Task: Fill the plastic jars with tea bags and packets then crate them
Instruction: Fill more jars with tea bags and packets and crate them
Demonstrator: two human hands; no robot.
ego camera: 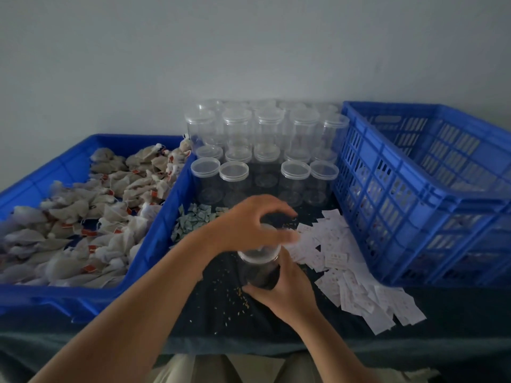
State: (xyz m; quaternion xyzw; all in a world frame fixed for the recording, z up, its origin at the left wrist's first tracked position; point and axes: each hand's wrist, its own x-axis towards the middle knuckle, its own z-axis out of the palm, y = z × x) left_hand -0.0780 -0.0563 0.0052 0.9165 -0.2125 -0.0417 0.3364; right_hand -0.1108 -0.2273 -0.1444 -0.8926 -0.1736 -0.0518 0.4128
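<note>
The jar (pixel 258 269) sat left of the crate (pixel 414 194). The right hand (pixel 282 291) curled round its base, and the left hand's (pixel 249 222) fingers curled over its lid (pixel 257 255). Packets (pixel 345 272) lay between the jar and the crate, and the tea bags (pixel 83 205) were far left of the crate.

Dim, flat, bluish light with no hard shadows or glare. The left hand (pixel 249 225) is motion-blurred at the fingertips. Wide-angle bending curves the blue crate (pixel 425 189) at the edge; fine detail is soft throughout.
</note>
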